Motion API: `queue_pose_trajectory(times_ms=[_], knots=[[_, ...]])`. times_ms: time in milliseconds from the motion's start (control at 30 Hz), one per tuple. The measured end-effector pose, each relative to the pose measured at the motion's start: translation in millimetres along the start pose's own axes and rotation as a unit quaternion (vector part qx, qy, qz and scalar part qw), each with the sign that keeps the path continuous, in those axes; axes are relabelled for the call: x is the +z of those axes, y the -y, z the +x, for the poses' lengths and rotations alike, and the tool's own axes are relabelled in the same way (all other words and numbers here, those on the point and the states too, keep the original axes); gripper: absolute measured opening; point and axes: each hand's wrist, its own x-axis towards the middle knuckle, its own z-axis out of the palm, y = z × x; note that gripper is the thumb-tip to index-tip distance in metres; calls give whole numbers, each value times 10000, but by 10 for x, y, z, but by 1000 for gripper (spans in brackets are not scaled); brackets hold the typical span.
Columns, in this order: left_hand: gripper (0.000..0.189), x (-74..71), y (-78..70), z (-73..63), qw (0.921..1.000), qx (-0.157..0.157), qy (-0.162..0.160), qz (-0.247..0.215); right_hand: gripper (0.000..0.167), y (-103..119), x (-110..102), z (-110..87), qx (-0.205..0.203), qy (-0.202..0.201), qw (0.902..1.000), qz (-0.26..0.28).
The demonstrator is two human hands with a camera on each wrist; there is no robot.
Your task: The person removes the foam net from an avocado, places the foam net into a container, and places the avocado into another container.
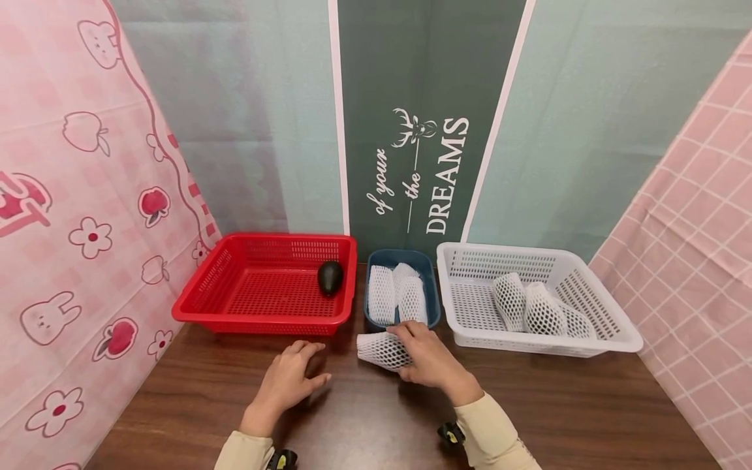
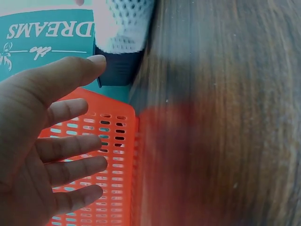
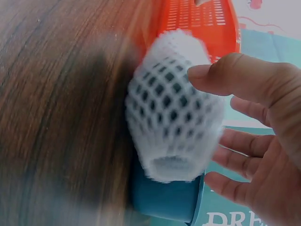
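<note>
My right hand [image 1: 431, 356] holds a white foam net sleeve [image 1: 383, 351] just in front of the blue bin [image 1: 431, 307]. In the right wrist view something dark shows through the mesh of this sleeve [image 3: 171, 101], and its near end is an open ring. The thumb lies on one side of it, the other fingers on the far side. My left hand [image 1: 290, 377] hovers in front of the red basket with fingers spread and nothing in them. One dark avocado [image 1: 331, 278] lies at the right side of the red basket [image 1: 264, 320].
Several white foam sleeves [image 1: 382, 294] stand in the blue bin. To the right, a white basket [image 1: 464, 313] holds several net-wrapped items [image 1: 543, 310]. All containers stand along the back of the brown wooden table [image 1: 352, 424], against a green cloth backdrop [image 1: 282, 130].
</note>
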Motion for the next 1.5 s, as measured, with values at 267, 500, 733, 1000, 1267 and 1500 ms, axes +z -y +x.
queue_pose_trajectory(times_ms=[267, 500, 733, 1000, 1267, 1500], knots=[[51, -16, -24, 22, 10000, 11, -22, -7, 63, 0, -19, -5, 11, -3, 10000, -65], [49, 54, -110, 17, 9987, 191, -163, -433, 59, 27, -86, -141, 683, -34, 9969, 381], [44, 187, -211, 91, 9951, 419, -198, -869, 57, -42, -57, -294, 1239, 102, 9901, 650], [37, 296, -239, 203, 9879, 346, -85, -1510, 54, -103, 29, -354, 1571, -205, 9794, 1249], [34, 397, -252, 284, 9814, 444, -24, -1869, 53, -83, 100, -327, 2182, -425, 9625, 1552], [31, 425, -332, 336, 9759, 402, -14, -2145, 54, -100, 121, -315, 2246, -378, 9619, 1512]])
